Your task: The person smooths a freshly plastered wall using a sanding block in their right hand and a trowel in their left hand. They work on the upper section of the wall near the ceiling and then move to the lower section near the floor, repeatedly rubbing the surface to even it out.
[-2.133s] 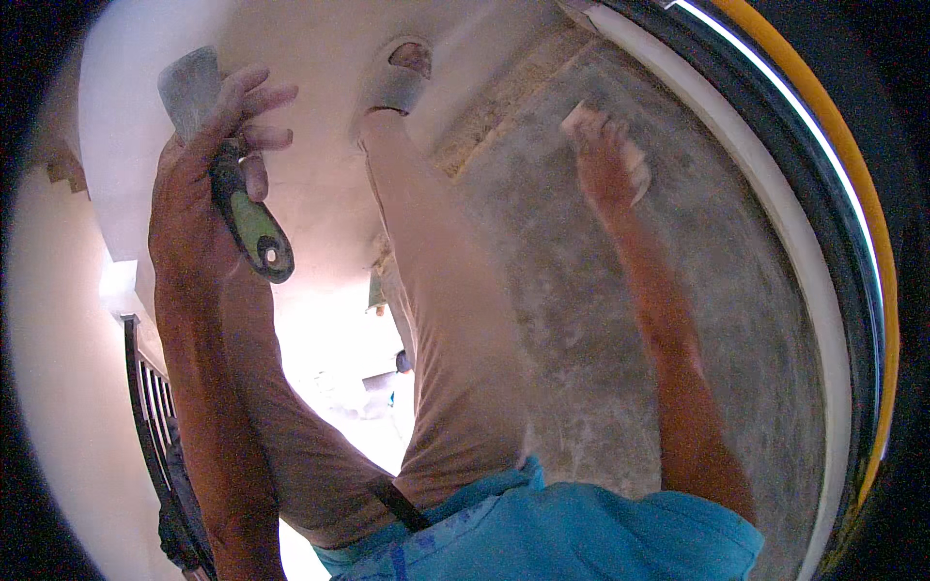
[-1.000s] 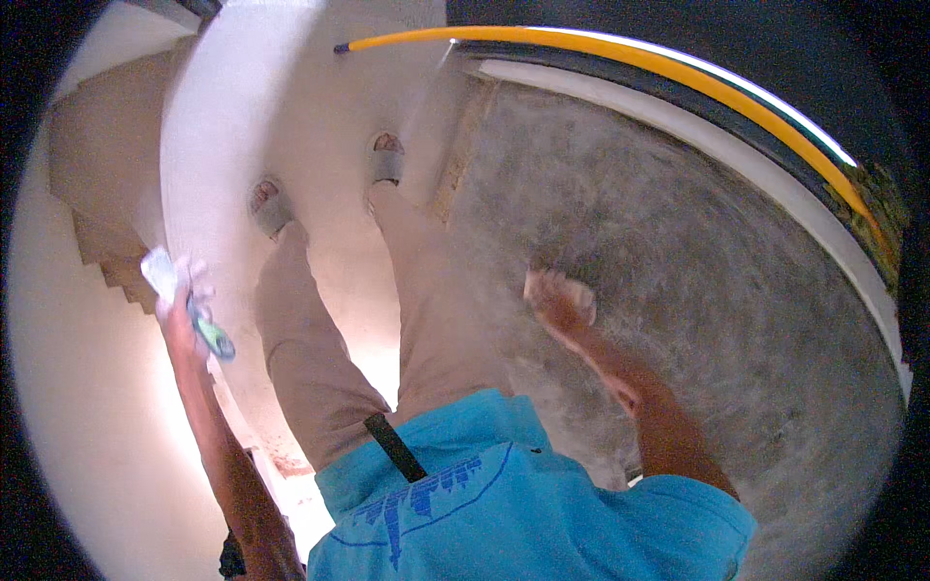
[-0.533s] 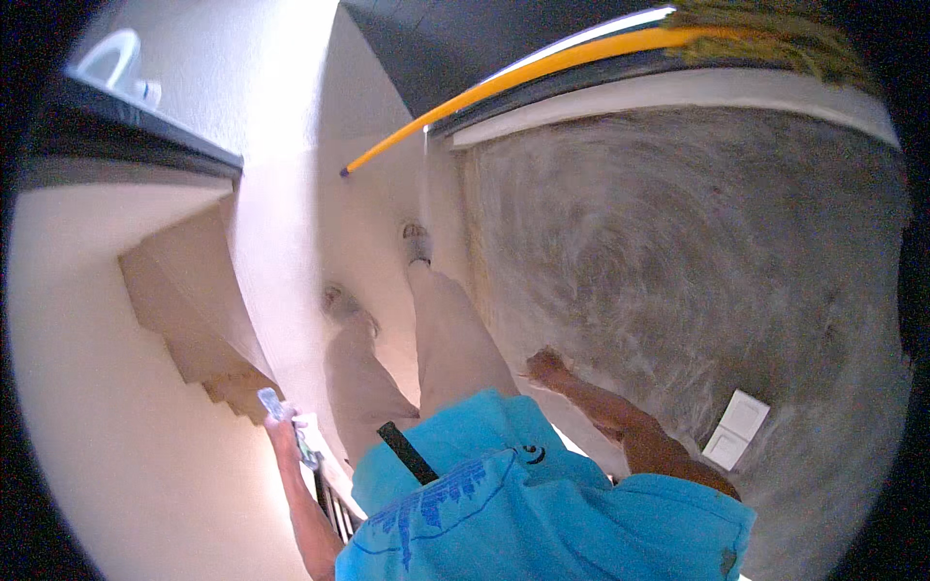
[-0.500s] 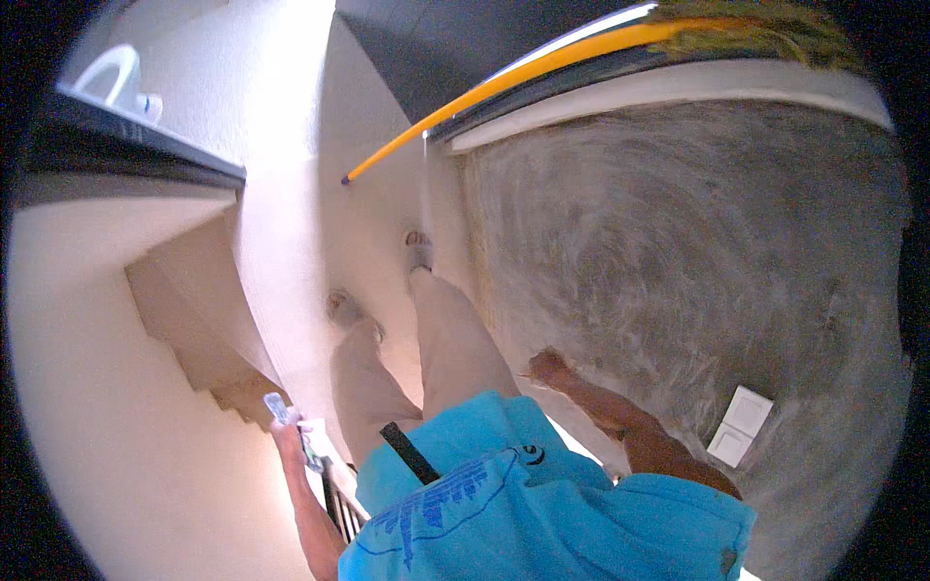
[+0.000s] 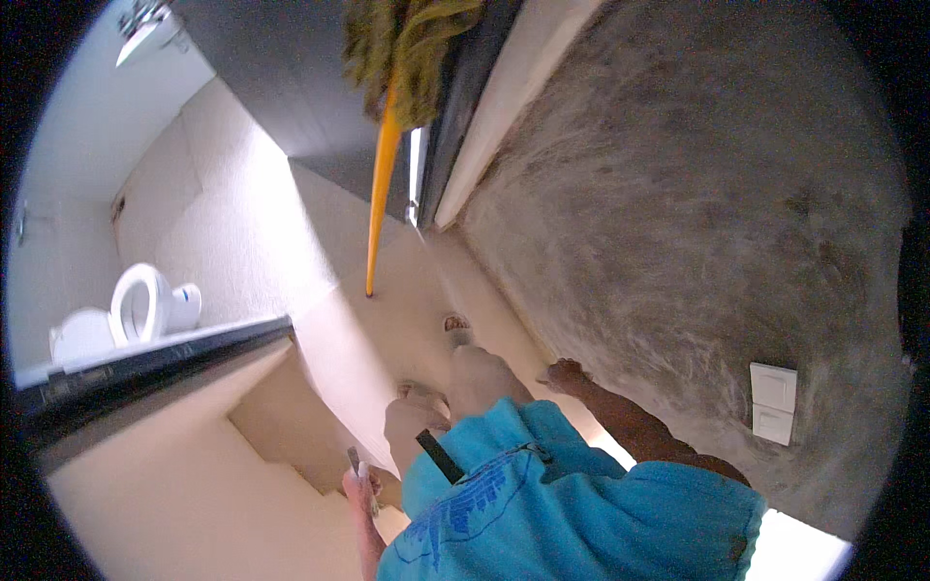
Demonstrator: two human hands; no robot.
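Observation:
My left hand [image 5: 360, 491] hangs low beside the steps, closed around a slim, pale greyish object [image 5: 354, 459]. Its upper end sticks out above my fingers, but its kind is too blurred to make out. On the other side, my right hand [image 5: 565, 376] is held out near the grey wall with its fingers loosely apart, and nothing shows in it. A yellow pole [image 5: 383, 184] stands ahead against the dark door, with an olive-green cloth [image 5: 417, 53] draped over its top. Neither hand touches the pole.
A doorway on the left opens onto a bathroom with a white toilet [image 5: 140, 305]. Brown steps [image 5: 281, 416] drop away at my left. A grey swirled wall [image 5: 678, 232] with a white switch plate [image 5: 774, 402] runs along my right. The dark door [image 5: 300, 87] is ahead.
My view has turned left, bringing more of the bathroom and toilet into sight. The pole now looks upright and its cloth shows fully. My left hand keeps its hold.

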